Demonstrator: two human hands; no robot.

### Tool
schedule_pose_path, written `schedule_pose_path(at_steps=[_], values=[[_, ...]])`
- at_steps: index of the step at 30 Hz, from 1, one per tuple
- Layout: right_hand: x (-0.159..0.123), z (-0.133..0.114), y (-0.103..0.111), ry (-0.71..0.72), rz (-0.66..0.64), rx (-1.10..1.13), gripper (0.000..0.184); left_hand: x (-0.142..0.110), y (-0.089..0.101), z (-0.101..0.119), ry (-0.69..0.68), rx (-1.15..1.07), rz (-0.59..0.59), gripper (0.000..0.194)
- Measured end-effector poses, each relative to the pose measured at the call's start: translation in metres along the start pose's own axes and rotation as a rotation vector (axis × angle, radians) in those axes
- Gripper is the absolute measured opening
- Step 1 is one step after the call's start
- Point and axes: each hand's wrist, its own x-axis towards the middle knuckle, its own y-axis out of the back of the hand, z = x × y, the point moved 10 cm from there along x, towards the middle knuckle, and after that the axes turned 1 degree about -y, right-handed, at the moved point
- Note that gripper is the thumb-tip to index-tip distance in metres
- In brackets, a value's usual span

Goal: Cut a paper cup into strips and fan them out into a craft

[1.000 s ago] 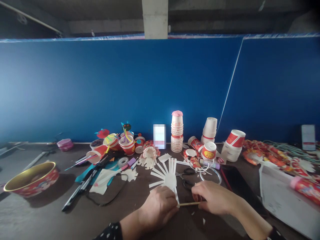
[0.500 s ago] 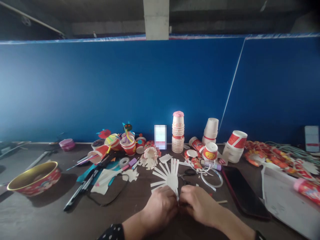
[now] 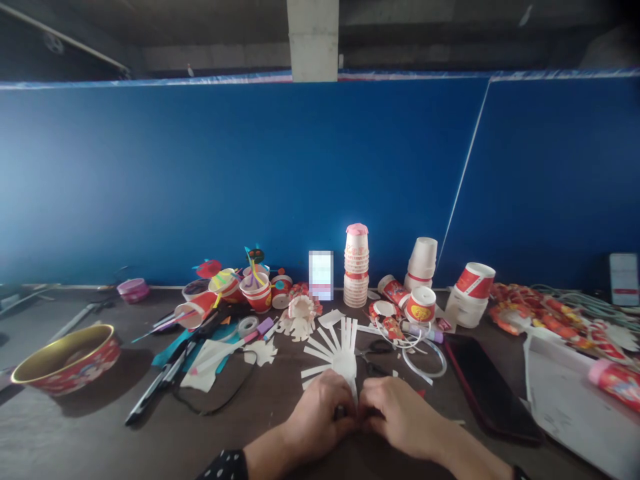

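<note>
My left hand (image 3: 317, 413) and my right hand (image 3: 403, 417) meet at the bottom centre, fingers pinched together. Between them is the lower end of a white paper cup cut into a fan of strips (image 3: 335, 353), which lies spread on the table above my hands. A thin wooden stick (image 3: 457, 421) runs under my right hand, and only its far tip shows faintly. My fingers hide where it meets the paper strip. Black-handled scissors (image 3: 373, 357) lie just beyond my right hand.
Red-and-white paper cups (image 3: 356, 267) stand stacked at the back, among craft scraps, pens and a tape roll (image 3: 247, 327). A dark phone (image 3: 487, 387) lies to the right, a white sheet (image 3: 570, 413) beyond it, and a red bowl (image 3: 65, 360) at left.
My right hand has moved left to meet my left hand at the strip. The stick, plainly visible a second ago, is now almost hidden beneath my right hand.
</note>
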Motion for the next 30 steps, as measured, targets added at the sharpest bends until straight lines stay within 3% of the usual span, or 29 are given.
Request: schedule_pose_path(at_steps=[10, 30], values=[[-0.0004, -0.0001, 0.0025, -0.06, 0.013, -0.009, 0.009, -0.0012, -0.0009, 0.0022, -0.02, 0.047, -0.012, 0.01], [-0.0012, 0.0006, 0.0033, -0.069, 0.024, 0.017, 0.013, -0.0017, 0.0008, -0.0046, 0.025, -0.046, 0.116, 0.01]])
